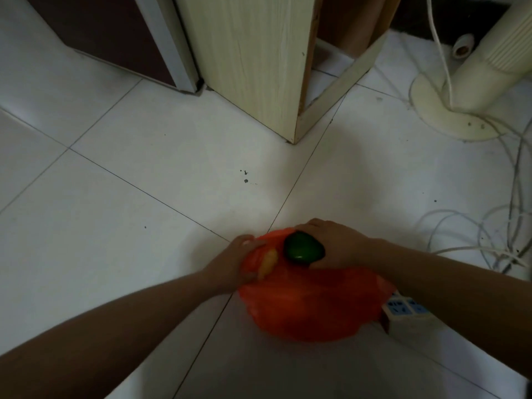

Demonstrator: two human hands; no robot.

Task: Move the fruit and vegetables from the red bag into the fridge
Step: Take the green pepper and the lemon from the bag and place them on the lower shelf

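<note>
A red plastic bag (311, 306) lies on the white tiled floor at the lower middle. My right hand (339, 246) grips a dark green vegetable (303, 248), round like a pepper, at the bag's far opening. My left hand (230, 263) holds the bag's left edge, where a yellow fruit or vegetable (267, 263) shows at the rim. The rest of the bag's contents are hidden. At the top left stands a dark brown appliance with a grey edge (138, 38), possibly the fridge; its door looks shut.
A pale wooden cabinet corner (259, 67) juts out at the top middle. A white power strip with blue sockets (406, 312) touches the bag's right side. White cables (489, 234) sprawl at the right, beside a cream fan base (449, 116).
</note>
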